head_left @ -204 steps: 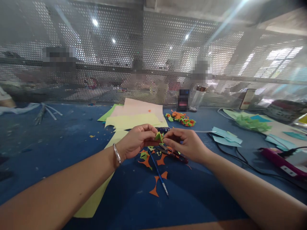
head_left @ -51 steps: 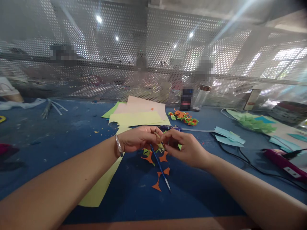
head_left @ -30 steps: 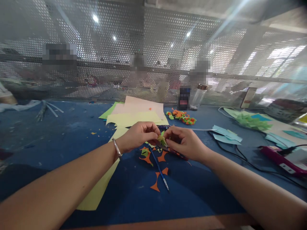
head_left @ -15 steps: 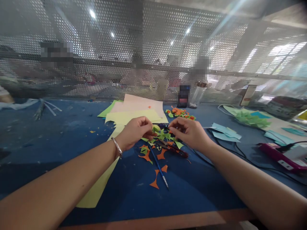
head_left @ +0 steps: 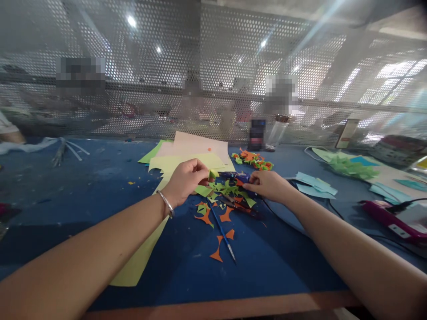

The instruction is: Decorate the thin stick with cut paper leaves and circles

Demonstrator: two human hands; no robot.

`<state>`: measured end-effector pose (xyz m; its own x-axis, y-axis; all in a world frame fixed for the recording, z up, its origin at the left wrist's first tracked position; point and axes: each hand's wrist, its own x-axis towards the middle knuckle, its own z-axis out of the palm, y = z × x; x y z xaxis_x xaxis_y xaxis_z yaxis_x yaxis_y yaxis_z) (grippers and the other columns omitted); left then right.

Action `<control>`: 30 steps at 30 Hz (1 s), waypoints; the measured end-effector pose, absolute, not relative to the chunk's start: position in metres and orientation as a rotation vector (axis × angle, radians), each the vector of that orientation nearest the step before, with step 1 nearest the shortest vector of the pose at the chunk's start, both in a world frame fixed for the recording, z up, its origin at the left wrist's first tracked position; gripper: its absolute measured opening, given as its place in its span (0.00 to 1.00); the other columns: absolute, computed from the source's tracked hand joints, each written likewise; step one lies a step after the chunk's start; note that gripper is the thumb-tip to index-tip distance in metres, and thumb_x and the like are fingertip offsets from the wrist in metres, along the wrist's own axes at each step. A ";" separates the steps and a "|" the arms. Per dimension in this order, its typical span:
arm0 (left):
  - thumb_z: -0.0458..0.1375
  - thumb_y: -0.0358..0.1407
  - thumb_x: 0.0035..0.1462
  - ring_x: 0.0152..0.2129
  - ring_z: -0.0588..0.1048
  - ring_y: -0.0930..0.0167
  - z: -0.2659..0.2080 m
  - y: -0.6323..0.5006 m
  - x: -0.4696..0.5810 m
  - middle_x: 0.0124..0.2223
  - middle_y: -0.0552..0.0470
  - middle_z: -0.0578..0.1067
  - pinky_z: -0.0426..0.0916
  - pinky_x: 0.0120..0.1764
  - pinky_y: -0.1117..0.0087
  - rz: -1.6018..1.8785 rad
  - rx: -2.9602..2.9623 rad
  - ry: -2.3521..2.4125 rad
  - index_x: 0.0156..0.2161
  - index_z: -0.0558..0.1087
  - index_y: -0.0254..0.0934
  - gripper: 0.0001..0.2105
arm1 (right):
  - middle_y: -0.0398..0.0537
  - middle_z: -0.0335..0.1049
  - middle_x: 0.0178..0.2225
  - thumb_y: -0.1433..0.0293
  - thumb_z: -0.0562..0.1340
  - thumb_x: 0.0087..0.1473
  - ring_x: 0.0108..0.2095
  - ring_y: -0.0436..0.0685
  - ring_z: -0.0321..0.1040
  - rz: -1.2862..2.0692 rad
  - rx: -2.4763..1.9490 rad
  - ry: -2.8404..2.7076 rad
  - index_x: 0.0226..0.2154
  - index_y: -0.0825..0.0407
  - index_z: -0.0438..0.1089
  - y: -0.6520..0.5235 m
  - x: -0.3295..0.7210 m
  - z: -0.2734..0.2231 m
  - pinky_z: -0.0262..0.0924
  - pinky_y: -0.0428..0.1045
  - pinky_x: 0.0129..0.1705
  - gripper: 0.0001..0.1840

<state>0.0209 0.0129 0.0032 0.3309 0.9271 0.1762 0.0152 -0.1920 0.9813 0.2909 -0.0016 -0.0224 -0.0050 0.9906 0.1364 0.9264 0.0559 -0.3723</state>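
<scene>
Both hands stand farther apart than half a second ago: the right hand (head_left: 268, 184) has shifted outward to the rear of the blue glue gun (head_left: 235, 175). Its forearm slants in from the lower right, fingers bent with the thumb lowest; whether they are closed around the glue gun cannot be told. From the lower left, the left arm reaches forward, a silver bangle (head_left: 166, 203) at its wrist. The left hand (head_left: 187, 180) is turned back-up, its fingers pinching a yellow-green paper piece (head_left: 214, 174), raised just above the green paper scraps (head_left: 230, 189). Nearer the person, orange paper scraps (head_left: 225, 215) and a slim blue stick (head_left: 222, 229) lie on the bench (head_left: 283, 271).
</scene>
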 end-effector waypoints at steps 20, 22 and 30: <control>0.63 0.29 0.49 0.31 0.78 0.71 0.004 0.008 0.026 0.30 0.53 0.75 0.69 0.40 0.69 0.952 1.291 0.859 0.26 0.67 0.36 0.08 | 0.43 0.64 0.27 0.62 0.62 0.51 0.21 0.47 0.57 1.172 -1.163 -1.078 0.28 0.50 0.64 -0.013 0.295 0.010 0.63 0.44 0.22 0.09; 0.64 0.29 0.48 0.31 0.77 0.72 0.003 0.009 0.027 0.29 0.53 0.75 0.69 0.43 0.68 0.942 1.259 0.829 0.25 0.68 0.35 0.08 | 0.40 0.60 0.25 0.62 0.63 0.53 0.20 0.46 0.54 1.306 -0.945 -0.976 0.30 0.50 0.65 -0.018 0.292 0.017 0.60 0.43 0.21 0.09; 0.65 0.32 0.50 0.34 0.78 0.71 0.002 0.007 0.028 0.30 0.54 0.75 0.69 0.43 0.70 0.926 1.223 0.775 0.26 0.70 0.35 0.08 | 0.39 0.53 0.25 0.59 0.61 0.57 0.21 0.48 0.50 1.271 -0.774 -1.057 0.32 0.48 0.64 -0.030 0.287 0.028 0.54 0.45 0.22 0.11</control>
